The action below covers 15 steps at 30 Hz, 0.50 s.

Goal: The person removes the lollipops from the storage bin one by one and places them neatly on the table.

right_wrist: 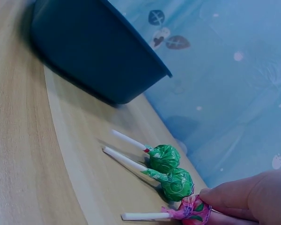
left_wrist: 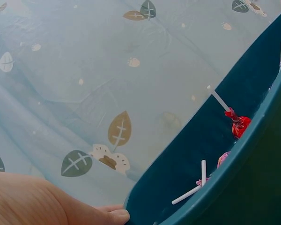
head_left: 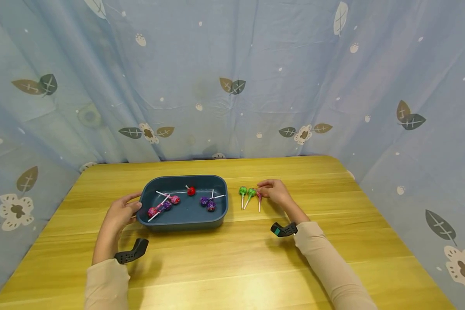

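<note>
My left hand [head_left: 121, 211] holds the left end of a dark blue plastic bin [head_left: 186, 226], its thumb at the rim. Inside lie several wrapped lollipops: a red lollipop [head_left: 191, 191] near the back wall, pink and purple ones at the left, and purple lollipops [head_left: 211, 206] at the right. To the right of the bin, my right hand [head_left: 275, 190] pinches the wrapped head of a pink lollipop [right_wrist: 195, 209], whose white stick points toward the front of the table. Just left of it, two green lollipops [head_left: 247, 192] lie side by side with their heads toward the back.
The bin stands on a yellow wood-grain table [head_left: 217, 267]. A light blue curtain [head_left: 232, 56] with leaf and flower prints hangs right behind the table and along both sides. Each wrist wears a black camera mount [head_left: 133, 252].
</note>
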Each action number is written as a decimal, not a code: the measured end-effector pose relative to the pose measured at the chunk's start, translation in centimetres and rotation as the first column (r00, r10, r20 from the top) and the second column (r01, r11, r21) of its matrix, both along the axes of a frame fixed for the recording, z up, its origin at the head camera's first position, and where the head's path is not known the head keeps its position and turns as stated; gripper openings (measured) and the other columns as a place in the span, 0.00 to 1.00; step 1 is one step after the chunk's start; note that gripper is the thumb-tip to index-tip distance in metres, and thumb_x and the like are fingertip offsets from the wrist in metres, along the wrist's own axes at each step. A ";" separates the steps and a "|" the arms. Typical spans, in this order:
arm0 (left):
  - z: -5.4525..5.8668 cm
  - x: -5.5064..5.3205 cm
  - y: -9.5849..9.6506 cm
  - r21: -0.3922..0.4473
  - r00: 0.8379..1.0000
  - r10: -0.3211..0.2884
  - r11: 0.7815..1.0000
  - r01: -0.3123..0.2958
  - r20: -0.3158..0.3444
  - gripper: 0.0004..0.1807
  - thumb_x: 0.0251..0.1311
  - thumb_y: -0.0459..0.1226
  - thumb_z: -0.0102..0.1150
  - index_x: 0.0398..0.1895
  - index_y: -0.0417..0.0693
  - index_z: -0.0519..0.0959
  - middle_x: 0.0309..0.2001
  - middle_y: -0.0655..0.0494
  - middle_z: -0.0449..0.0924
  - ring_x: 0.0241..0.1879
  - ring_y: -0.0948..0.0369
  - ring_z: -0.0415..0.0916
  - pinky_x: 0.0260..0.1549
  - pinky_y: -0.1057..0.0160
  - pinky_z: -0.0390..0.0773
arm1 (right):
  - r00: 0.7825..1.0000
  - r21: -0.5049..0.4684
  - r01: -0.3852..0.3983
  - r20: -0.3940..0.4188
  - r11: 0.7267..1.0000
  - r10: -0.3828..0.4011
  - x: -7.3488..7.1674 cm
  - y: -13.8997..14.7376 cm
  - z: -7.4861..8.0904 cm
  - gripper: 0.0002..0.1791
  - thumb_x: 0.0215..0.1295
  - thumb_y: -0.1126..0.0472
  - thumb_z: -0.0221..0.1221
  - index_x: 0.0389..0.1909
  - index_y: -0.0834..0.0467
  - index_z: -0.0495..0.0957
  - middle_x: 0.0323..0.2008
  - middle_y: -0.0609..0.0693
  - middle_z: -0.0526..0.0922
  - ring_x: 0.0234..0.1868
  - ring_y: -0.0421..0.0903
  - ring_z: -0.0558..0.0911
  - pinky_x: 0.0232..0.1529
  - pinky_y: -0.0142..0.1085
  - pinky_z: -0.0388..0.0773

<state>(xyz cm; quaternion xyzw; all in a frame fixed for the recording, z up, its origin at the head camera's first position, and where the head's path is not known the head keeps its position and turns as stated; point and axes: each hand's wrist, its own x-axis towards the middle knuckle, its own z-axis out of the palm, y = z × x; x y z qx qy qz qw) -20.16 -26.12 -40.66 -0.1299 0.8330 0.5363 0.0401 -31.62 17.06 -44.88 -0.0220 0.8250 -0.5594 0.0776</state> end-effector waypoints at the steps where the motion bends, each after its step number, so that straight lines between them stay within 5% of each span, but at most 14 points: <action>1: 0.0 0.0 0.0 0.000 1.000 0.000 1.000 0.000 -0.001 0.27 0.72 0.33 0.44 0.72 0.34 0.58 0.61 0.29 0.67 0.41 0.58 0.78 0.33 0.65 0.77 | 1.000 0.002 -0.002 -0.003 1.000 0.002 0.0 0.0 0.0 0.15 0.67 0.66 0.59 0.52 0.70 0.77 0.46 0.61 0.82 0.43 0.49 0.82 0.45 0.39 0.79; 15: 0.1 0.0 0.0 0.000 1.000 0.001 1.000 -0.001 0.011 0.27 0.73 0.33 0.44 0.72 0.34 0.57 0.63 0.29 0.66 0.42 0.56 0.78 0.33 0.66 0.77 | 1.000 0.012 -0.019 -0.015 1.000 0.019 0.3 -0.1 0.2 0.15 0.67 0.67 0.59 0.52 0.69 0.78 0.46 0.60 0.82 0.43 0.49 0.82 0.44 0.40 0.78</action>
